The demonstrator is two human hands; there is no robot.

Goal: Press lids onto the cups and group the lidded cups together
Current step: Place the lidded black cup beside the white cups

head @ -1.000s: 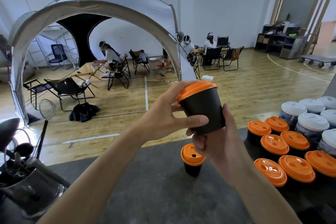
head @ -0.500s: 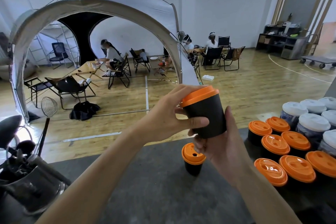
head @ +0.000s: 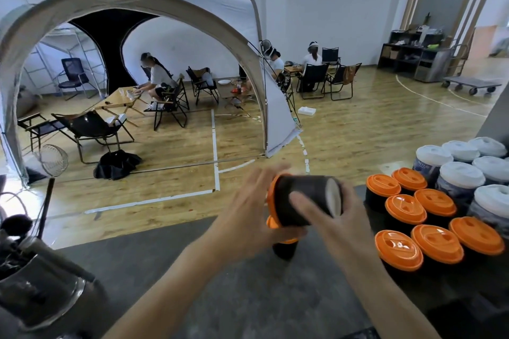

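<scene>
— While the black cup [head: 303,201] is tipped sideways over the table [head: 248,297], how is it held?
— Its orange lid [head: 271,195] is gripped by the left hand [head: 248,209], its base by the right hand [head: 338,223].

Both bare forearms ran from the bottom edge up toward the centre of the frame. The left hand [head: 248,212] cupped the lidded end of a sideways cup [head: 303,187], with blurred fingers [head: 271,173] above and the thumb below. The right hand [head: 337,224] gripped the base end, its thumb lying across the dark side.
</scene>
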